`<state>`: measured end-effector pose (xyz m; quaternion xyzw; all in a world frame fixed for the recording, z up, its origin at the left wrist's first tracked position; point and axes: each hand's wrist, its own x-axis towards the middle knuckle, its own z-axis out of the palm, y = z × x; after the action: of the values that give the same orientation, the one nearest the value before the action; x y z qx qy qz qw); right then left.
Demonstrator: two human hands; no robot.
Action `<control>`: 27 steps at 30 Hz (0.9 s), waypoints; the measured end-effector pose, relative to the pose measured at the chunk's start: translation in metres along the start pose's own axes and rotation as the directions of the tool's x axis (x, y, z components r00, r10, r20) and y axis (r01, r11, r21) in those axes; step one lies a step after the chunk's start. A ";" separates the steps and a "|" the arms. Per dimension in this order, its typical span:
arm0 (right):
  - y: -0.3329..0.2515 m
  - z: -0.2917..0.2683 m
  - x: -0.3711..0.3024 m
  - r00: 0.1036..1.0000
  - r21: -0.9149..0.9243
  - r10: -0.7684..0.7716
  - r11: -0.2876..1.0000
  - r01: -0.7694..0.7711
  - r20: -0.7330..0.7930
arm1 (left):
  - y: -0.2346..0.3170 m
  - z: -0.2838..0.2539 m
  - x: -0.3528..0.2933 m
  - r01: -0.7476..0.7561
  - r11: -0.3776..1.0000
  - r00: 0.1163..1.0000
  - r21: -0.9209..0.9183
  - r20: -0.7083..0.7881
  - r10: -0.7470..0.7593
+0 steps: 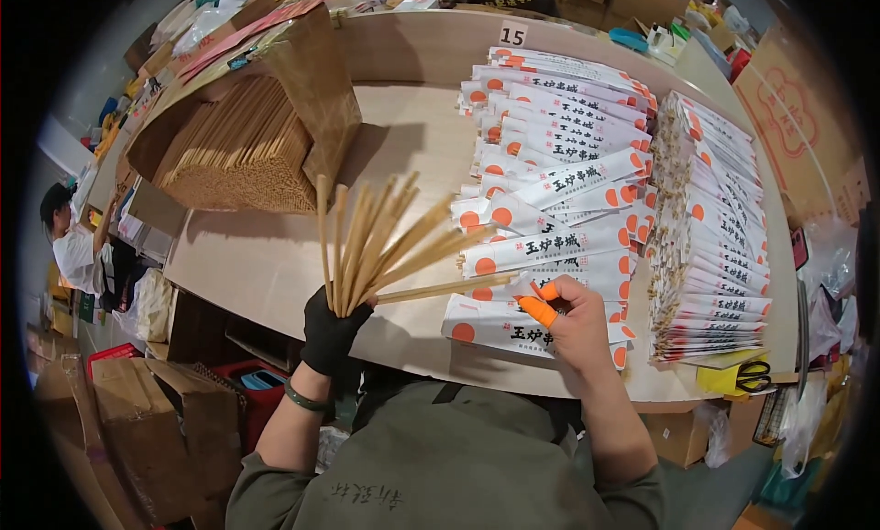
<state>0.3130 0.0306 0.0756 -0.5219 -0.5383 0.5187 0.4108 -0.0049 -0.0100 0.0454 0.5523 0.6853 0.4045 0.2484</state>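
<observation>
In a black glove, my left hand (pixel 332 336) grips a fanned bunch of wooden chopsticks (pixel 374 241) by their lower ends. Some of them lean to the right, and the lowest points almost level toward my right hand (pixel 579 327). Orange covers wrap fingers of that hand, which pinches the end of a white paper sleeve (pixel 526 283). The level chopsticks' tips meet this sleeve; how far they go in I cannot make out. Just beneath and behind it lies an overlapping pile of white chopstick sleeves (pixel 568 177) with orange dots.
An open brown paper bag (pixel 321 81) on its side holds many loose chopsticks (pixel 238 150) at the left. Stacked sleeved chopsticks (pixel 720 228) fill the table's right side. Black-handled scissors (pixel 753 376) lie by a yellow piece at the edge. Another person (pixel 78 246) is far left.
</observation>
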 end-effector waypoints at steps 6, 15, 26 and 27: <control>-0.001 -0.005 -0.001 0.994 -0.024 -0.084 0.996 0.086 0.068 | -0.007 -0.010 0.004 -0.098 0.995 0.995 0.004 0.034 0.097; -0.018 0.058 0.006 0.612 -0.640 -0.570 0.185 0.745 0.548 | 0.056 0.077 -0.002 0.234 0.662 0.958 -0.712 0.284 -0.034; 0.036 0.041 -0.032 0.660 -0.667 -0.540 0.222 0.711 0.523 | 0.017 0.060 0.015 0.137 0.856 0.978 -0.498 -0.067 -0.196; 0.036 0.041 -0.033 0.658 -0.664 -0.538 0.223 0.714 0.527 | 0.014 0.058 0.013 0.145 0.877 0.980 -0.458 -0.054 -0.190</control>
<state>0.2813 -0.0099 0.0377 -0.3358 -0.9130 0.0296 0.2300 0.0449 0.0194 0.0266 0.3975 0.6292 0.5558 0.3704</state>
